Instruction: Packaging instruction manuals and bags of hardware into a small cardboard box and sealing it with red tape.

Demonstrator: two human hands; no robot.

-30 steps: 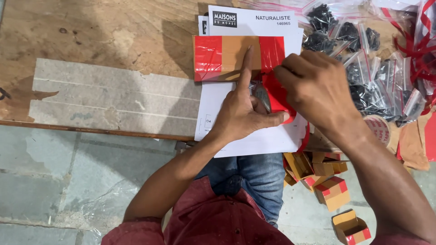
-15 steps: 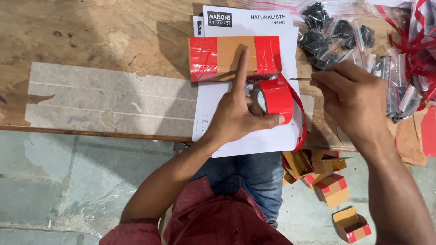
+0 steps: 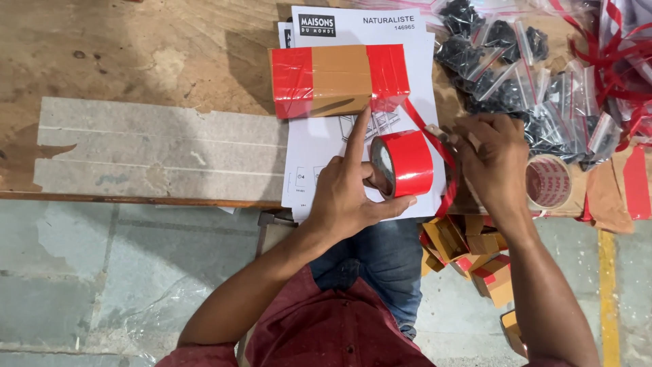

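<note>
A brown cardboard box (image 3: 339, 80) with red tape around both ends lies on white printed sheets (image 3: 319, 146). A strip of red tape (image 3: 420, 121) runs from its right end to a red tape roll (image 3: 405, 163). My left hand (image 3: 350, 194) grips that roll between thumb and fingers, and its index finger reaches up to the box's near edge. My right hand (image 3: 492, 160) is at the strip just right of the roll, pinching a small blade (image 3: 435, 130) against the tape.
Several clear bags of black hardware (image 3: 516, 64) are piled at the back right of the wooden table (image 3: 136, 54). A printed tape roll (image 3: 549, 182) lies by my right wrist. Small taped cardboard boxes (image 3: 485, 261) sit on the floor below the table's edge.
My right hand, drawn out to the right with the blade half a second ago, has come back to the tape strip. My left index finger slid from the box top to its near edge.
</note>
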